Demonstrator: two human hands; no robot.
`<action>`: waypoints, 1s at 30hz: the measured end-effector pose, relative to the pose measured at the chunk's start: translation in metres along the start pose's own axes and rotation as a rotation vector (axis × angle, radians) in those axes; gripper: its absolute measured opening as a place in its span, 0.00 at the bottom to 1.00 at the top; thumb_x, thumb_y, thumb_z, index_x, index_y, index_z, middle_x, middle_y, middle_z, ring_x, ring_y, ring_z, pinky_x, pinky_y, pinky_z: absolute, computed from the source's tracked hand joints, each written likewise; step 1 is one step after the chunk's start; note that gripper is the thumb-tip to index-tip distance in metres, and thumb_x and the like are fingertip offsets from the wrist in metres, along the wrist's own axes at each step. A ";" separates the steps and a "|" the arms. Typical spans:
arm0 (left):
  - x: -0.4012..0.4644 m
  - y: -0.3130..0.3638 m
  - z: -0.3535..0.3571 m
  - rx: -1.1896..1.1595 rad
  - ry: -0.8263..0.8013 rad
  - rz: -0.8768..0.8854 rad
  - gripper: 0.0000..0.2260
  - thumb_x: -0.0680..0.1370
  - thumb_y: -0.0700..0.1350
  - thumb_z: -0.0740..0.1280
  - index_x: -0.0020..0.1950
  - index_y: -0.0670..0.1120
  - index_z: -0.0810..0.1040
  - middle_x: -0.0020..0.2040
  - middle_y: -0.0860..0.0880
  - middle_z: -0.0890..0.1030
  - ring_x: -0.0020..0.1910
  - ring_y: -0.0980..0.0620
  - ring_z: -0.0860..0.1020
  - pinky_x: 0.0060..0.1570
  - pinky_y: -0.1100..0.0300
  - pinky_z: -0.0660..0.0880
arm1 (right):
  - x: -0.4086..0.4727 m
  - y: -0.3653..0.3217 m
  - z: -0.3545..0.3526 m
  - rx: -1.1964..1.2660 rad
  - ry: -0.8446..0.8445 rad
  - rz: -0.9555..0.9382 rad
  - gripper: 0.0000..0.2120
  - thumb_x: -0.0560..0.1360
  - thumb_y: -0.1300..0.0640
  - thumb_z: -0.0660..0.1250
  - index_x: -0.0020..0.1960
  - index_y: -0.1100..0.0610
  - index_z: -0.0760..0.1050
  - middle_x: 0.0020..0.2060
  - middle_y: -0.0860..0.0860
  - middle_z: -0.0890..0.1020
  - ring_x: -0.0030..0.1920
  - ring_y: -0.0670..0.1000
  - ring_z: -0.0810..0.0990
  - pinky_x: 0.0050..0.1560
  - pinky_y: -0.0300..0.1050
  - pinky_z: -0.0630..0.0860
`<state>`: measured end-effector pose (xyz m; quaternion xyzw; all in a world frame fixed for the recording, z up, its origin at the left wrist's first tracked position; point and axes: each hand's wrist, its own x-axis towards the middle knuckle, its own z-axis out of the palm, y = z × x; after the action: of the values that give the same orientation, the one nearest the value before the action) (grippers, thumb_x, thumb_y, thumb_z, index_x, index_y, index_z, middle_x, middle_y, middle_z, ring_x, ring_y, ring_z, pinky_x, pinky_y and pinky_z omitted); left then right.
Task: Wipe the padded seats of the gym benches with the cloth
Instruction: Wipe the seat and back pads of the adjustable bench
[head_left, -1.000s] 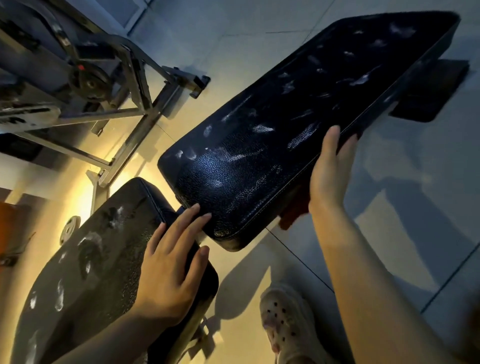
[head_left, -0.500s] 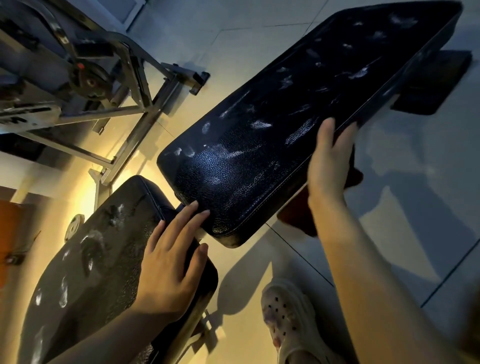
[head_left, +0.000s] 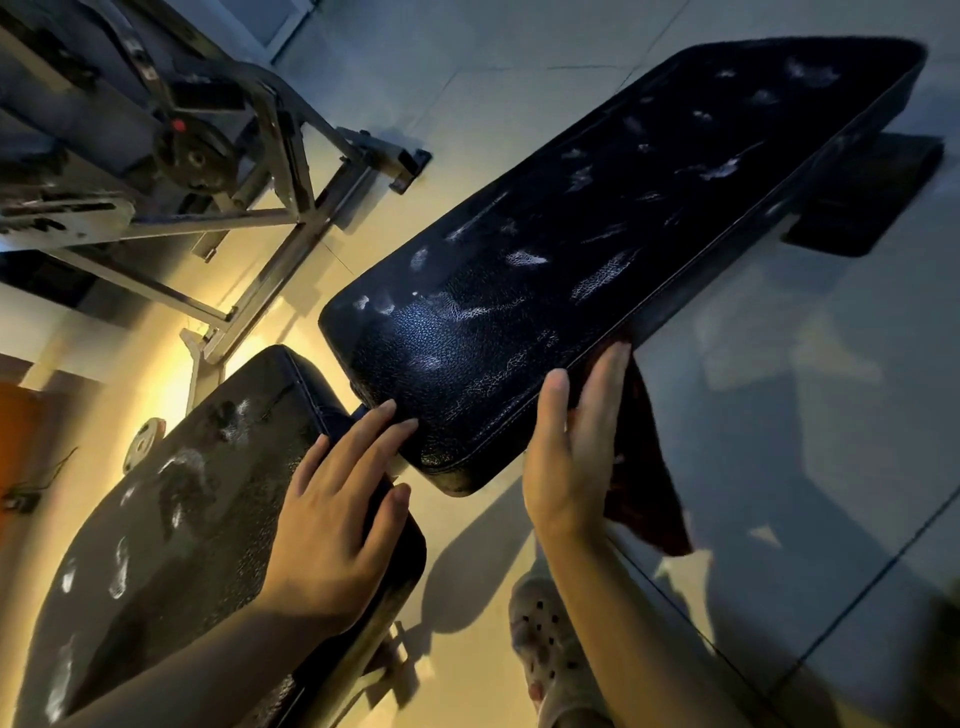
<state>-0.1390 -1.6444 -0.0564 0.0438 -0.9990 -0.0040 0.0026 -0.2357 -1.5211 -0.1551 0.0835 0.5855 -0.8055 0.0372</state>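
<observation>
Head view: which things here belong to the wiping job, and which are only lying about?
For the job:
- long padded seat
- near padded seat
- dark red cloth, pressed to the long seat's side by the right hand
- left hand, resting on the near seat

Lying about:
- metal machine frame
- weight plate on the floor

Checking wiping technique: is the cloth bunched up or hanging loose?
Hanging loose: the dark red cloth drapes below the long seat pad's side edge, pressed there by the right hand's straight fingers.

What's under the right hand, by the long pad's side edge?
A dark red cloth hangs below the right hand, pressed to the long pad side edge by straight fingers. The part beneath the palm is hidden.
</observation>
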 end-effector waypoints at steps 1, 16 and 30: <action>0.000 0.000 0.000 -0.005 0.003 0.002 0.21 0.82 0.56 0.49 0.75 0.60 0.60 0.76 0.63 0.58 0.75 0.63 0.58 0.75 0.57 0.48 | 0.011 0.000 -0.003 -0.037 0.020 -0.019 0.36 0.78 0.41 0.51 0.79 0.56 0.44 0.79 0.49 0.48 0.77 0.41 0.46 0.74 0.34 0.44; 0.001 0.002 -0.001 -0.003 0.008 -0.006 0.21 0.81 0.55 0.49 0.75 0.61 0.60 0.76 0.60 0.61 0.74 0.65 0.57 0.75 0.60 0.47 | 0.009 0.015 -0.007 -0.017 0.029 -0.107 0.38 0.76 0.38 0.55 0.79 0.56 0.46 0.79 0.50 0.50 0.77 0.41 0.49 0.73 0.30 0.48; 0.001 0.000 0.001 -0.018 0.011 -0.004 0.21 0.82 0.58 0.47 0.75 0.62 0.59 0.76 0.64 0.58 0.74 0.66 0.57 0.75 0.56 0.50 | -0.001 -0.001 0.001 0.013 -0.016 -0.012 0.42 0.75 0.34 0.53 0.79 0.54 0.43 0.79 0.48 0.47 0.77 0.39 0.46 0.71 0.26 0.47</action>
<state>-0.1398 -1.6449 -0.0570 0.0457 -0.9988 -0.0126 0.0084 -0.2344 -1.5220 -0.1539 0.0737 0.5803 -0.8103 0.0363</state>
